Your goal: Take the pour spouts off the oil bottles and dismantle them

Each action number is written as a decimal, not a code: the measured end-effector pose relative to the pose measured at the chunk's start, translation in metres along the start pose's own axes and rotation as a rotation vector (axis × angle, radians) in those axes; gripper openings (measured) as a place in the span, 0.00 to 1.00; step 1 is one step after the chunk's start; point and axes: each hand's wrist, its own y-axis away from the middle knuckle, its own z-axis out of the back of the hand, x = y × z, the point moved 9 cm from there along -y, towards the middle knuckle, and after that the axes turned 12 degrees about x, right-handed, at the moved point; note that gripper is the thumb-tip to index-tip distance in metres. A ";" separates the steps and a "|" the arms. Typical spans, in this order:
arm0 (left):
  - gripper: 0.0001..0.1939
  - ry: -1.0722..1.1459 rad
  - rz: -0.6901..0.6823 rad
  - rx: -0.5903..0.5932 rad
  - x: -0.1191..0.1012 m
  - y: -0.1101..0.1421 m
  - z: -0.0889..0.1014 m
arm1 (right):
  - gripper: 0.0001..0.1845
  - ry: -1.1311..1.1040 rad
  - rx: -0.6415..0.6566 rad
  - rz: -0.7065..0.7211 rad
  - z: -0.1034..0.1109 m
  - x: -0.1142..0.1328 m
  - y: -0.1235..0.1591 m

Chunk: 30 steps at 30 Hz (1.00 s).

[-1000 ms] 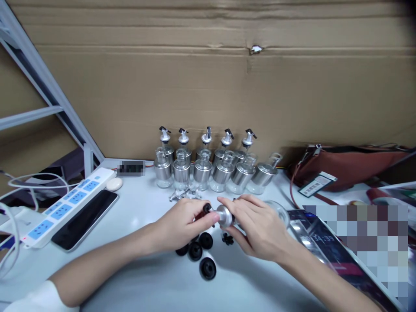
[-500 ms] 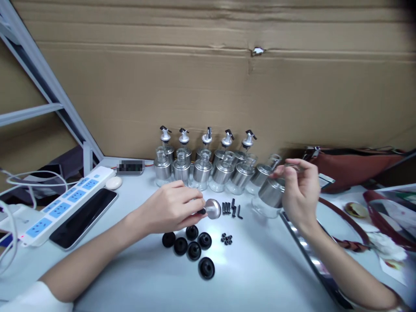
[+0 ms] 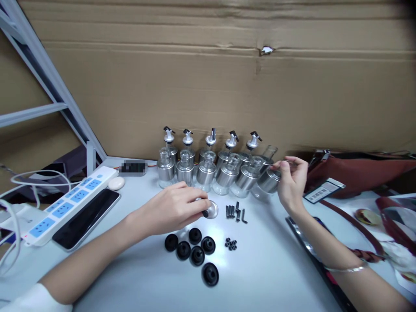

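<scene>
My left hand (image 3: 180, 208) is closed on a silver pourer spout (image 3: 212, 209) with a black lever, held above the table. My right hand (image 3: 292, 184) grips the neck of a glass bottle (image 3: 269, 181) with a steel sleeve, at the right end of the bottle rows. Several similar open bottles (image 3: 206, 171) stand left of it. Behind them are bottles fitted with pourer spouts (image 3: 232, 139). Below my left hand lie several black round stoppers (image 3: 197, 255). Small black levers (image 3: 231, 211) and a cluster of tiny black rings (image 3: 231, 244) lie to their right.
A power strip (image 3: 69, 203), a phone (image 3: 86, 219) and a round white case (image 3: 116, 183) lie at left. Cardboard (image 3: 195, 86) walls the back. On the right are a brown bag (image 3: 360, 175) with a tag and a dark flat package (image 3: 300, 236) under my right forearm.
My right hand left the pourer spout, took a bottle by the neck and moved it back toward the row. My left hand keeps the spout. The black levers came into view.
</scene>
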 end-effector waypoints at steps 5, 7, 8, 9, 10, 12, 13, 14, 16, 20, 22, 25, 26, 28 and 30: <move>0.12 -0.001 0.018 0.010 0.003 0.000 -0.005 | 0.14 0.020 0.064 0.009 -0.012 -0.003 -0.009; 0.11 0.007 0.026 0.023 0.004 -0.001 -0.008 | 0.15 0.039 0.093 0.012 -0.015 -0.003 -0.009; 0.11 0.011 0.029 0.030 0.005 -0.002 -0.009 | 0.16 0.053 0.106 0.014 -0.016 -0.002 -0.008; 0.11 0.013 0.031 0.033 0.005 -0.002 -0.010 | 0.16 0.067 0.118 0.014 -0.016 -0.001 -0.007; 0.10 0.014 0.032 0.033 0.005 -0.002 -0.010 | 0.17 0.077 0.130 0.012 -0.016 0.001 -0.006; 0.10 0.021 0.033 0.031 0.005 -0.002 -0.011 | 0.18 0.170 0.110 0.035 -0.013 0.012 -0.001; 0.10 0.024 0.033 0.027 0.005 -0.002 -0.011 | 0.19 0.239 0.075 0.059 -0.010 0.022 0.003; 0.10 0.025 0.037 0.023 0.006 -0.001 -0.012 | 0.20 0.331 0.031 0.102 -0.008 0.037 0.009; 0.11 0.018 0.047 0.017 0.007 -0.001 -0.015 | 0.21 0.430 -0.027 0.197 -0.010 0.070 0.028; 0.11 0.011 0.059 0.016 0.007 -0.004 -0.025 | 0.09 0.464 0.306 0.491 -0.060 0.131 0.078; 0.11 0.026 0.061 0.031 0.004 -0.006 -0.032 | 0.07 0.505 0.586 0.596 -0.092 0.143 0.106; 0.12 0.049 0.056 0.070 -0.001 -0.009 -0.044 | 0.11 0.490 0.778 0.646 -0.111 0.141 0.129; 0.13 0.061 0.048 0.082 -0.003 -0.010 -0.048 | 0.11 0.475 0.810 0.644 -0.114 0.138 0.132; 0.13 0.089 0.032 0.092 -0.006 -0.011 -0.053 | 0.11 0.440 0.852 0.644 -0.115 0.134 0.135; 0.14 0.118 0.040 0.086 -0.004 -0.010 -0.055 | 0.10 0.401 0.836 0.623 -0.111 0.131 0.133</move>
